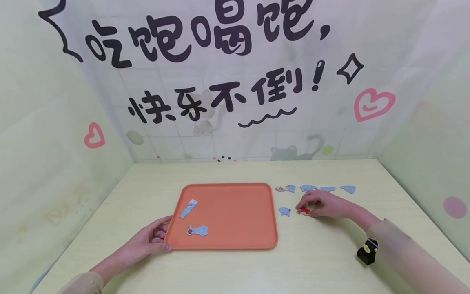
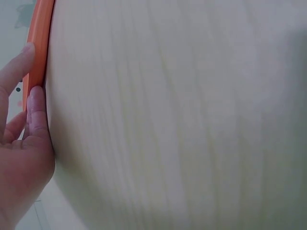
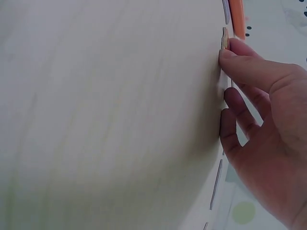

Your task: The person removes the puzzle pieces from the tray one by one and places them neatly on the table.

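Note:
My left hand grips the left front corner of an orange tray, its thumb by the near edge and its fingers along the left side. In the left wrist view, thumb and fingers touch the tray's rim. Two blue puzzle pieces lie on the tray: a long one and a fish-like one. Right of the tray, my right hand pinches a red and yellow puzzle piece at the table. The right wrist view shows the piece edge-on at the thumb and index finger.
A blue piece lies between the tray and my right hand. Behind are several more in a row, among them a yellow-marked piece and a triangular piece. A printed backdrop stands behind the wooden table.

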Action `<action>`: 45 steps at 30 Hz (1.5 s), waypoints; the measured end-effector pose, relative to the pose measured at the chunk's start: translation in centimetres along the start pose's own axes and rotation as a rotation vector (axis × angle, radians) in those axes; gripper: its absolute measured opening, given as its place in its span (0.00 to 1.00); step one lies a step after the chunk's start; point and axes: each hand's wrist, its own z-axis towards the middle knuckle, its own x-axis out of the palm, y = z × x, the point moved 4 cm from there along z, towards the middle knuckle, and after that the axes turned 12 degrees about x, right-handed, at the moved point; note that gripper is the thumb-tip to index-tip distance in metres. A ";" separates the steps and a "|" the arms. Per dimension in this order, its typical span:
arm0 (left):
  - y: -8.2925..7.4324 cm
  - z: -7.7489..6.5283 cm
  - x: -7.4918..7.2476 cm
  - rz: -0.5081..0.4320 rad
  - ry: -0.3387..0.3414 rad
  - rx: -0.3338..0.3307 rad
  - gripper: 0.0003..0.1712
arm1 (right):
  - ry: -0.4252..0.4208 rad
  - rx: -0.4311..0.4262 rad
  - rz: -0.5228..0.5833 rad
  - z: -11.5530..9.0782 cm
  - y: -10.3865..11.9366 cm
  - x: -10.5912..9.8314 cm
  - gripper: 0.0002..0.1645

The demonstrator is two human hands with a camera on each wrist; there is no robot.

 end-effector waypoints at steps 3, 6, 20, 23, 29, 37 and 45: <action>-0.1 0.1 -0.1 0.019 0.003 0.005 0.53 | 0.016 0.002 0.006 0.1 -0.1 -0.1 0.18; -0.2 0.1 -0.2 0.017 0.001 -0.002 0.54 | 0.030 0.008 0.014 0.2 -0.1 -0.2 0.18; -0.3 0.3 -0.3 0.007 0.002 -0.011 0.53 | 0.039 0.040 0.016 0.1 -0.2 -0.4 0.18; -0.4 0.4 -0.3 0.014 0.007 -0.005 0.54 | 0.033 0.037 0.012 0.1 -0.2 -0.4 0.18; -0.5 0.5 -0.3 0.006 0.016 0.005 0.54 | 0.026 0.025 0.011 0.2 -0.4 -0.4 0.18; -0.4 0.5 -0.3 0.008 0.018 0.011 0.54 | 0.024 0.022 0.002 0.1 -0.2 -0.4 0.19; -0.3 0.2 0.0 0.005 0.012 0.014 0.54 | 0.031 0.005 -0.014 0.0 0.3 -0.4 0.19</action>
